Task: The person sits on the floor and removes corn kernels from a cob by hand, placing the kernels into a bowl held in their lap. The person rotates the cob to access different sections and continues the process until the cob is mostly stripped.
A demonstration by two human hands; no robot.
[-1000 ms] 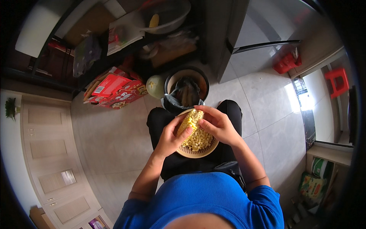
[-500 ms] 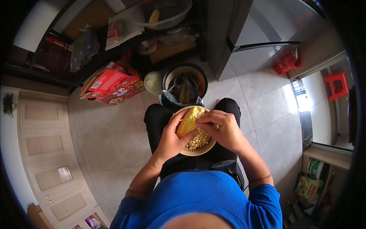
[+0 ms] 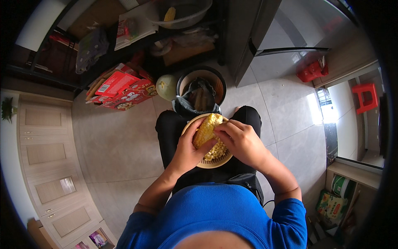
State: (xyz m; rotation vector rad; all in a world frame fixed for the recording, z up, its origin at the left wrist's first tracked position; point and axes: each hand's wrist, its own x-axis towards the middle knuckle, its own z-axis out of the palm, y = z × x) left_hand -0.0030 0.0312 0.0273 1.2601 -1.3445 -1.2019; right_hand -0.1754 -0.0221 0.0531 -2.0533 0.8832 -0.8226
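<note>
Yellow corn cob [image 3: 205,129] was clasped in left hand [image 3: 186,150], curled right hand [image 3: 243,140] touched it, grip unclear, basket [image 3: 212,167] held loose kernels [image 3: 215,154].

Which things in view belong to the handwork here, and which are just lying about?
In use:
corn cob, held in the left hand, with the right hand against it
loose kernels
round basket

Apparently lying about:
red cardboard box
pale melon
red stool
lined bin, though it may serve the work
</note>
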